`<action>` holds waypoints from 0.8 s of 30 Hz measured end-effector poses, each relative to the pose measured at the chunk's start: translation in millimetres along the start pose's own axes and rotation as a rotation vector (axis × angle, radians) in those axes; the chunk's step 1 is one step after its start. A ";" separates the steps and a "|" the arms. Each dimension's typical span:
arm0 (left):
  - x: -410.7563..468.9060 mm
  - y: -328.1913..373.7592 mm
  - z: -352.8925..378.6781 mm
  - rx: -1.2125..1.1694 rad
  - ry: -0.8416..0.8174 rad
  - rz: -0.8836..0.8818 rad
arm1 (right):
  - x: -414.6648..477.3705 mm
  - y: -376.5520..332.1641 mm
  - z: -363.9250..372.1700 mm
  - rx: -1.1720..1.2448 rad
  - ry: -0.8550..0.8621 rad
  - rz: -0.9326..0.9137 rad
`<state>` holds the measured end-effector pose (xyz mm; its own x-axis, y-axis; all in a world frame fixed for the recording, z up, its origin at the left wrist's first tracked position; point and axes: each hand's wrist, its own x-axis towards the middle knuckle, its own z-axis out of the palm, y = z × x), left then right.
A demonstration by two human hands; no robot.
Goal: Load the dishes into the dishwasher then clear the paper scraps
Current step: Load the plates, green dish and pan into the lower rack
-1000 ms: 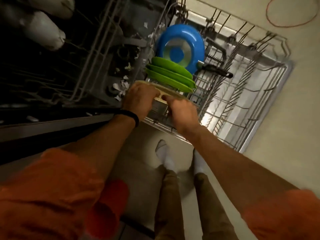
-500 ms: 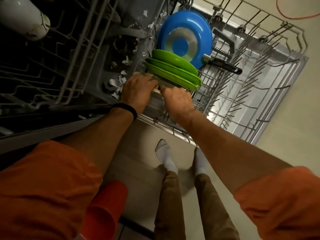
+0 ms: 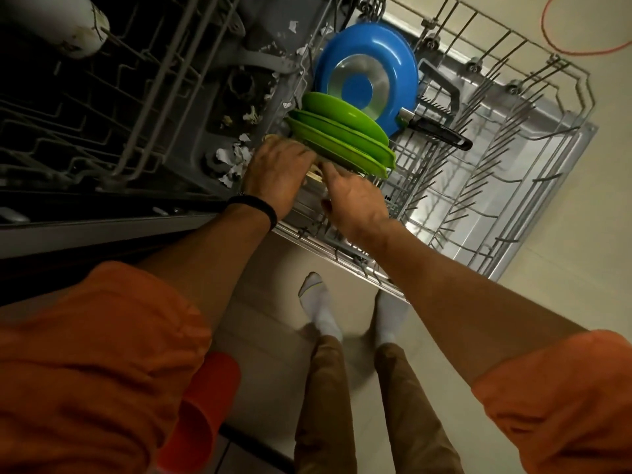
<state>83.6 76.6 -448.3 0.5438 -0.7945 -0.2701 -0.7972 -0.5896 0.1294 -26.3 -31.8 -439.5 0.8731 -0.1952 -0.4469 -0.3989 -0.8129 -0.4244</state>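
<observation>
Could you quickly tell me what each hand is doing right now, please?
Left hand: grips the cream dish from above.
Right hand: holds the same dish by its edge.

Green plates point(image 3: 345, 135): three.
Blue pan point(image 3: 367, 59): one.
Cream dish point(image 3: 313, 175): one, mostly hidden.
Hands: two, left hand point(image 3: 273, 179) and right hand point(image 3: 355, 203).
Paper scraps point(image 3: 236, 159): many small pieces, too scattered to count.
Wire racks: two, upper rack point(image 3: 160, 107) and lower rack point(image 3: 513, 172).
White container point(image 3: 68, 25): one.
Orange cup point(image 3: 201, 405): one.
Socked feet point(image 3: 319, 302): two.
</observation>
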 end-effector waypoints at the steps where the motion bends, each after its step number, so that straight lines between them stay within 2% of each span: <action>1: -4.9 3.9 -4.3 -0.007 0.002 -0.003 | -6.0 1.1 -3.7 -0.009 0.005 -0.010; 8: -53.5 54.1 -87.4 -0.092 0.016 -0.079 | -73.6 -19.4 -82.1 -0.101 -0.024 -0.022; 14: -107.2 103.0 -202.8 -0.148 -0.010 -0.179 | -159.1 -58.5 -188.4 -0.125 0.012 -0.035; 18: -157.3 134.8 -268.2 -0.138 0.066 -0.196 | -219.6 -84.1 -245.6 -0.139 0.063 -0.091; 24: -248.0 159.6 -326.1 -0.162 0.210 -0.329 | -291.3 -135.0 -290.8 -0.162 0.121 -0.226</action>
<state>-93.0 132.2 -49.6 0.8177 -0.5622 -0.1237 -0.5295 -0.8190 0.2211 -145.2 -24.8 -23.0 0.9656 -0.0550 -0.2541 -0.1490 -0.9181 -0.3673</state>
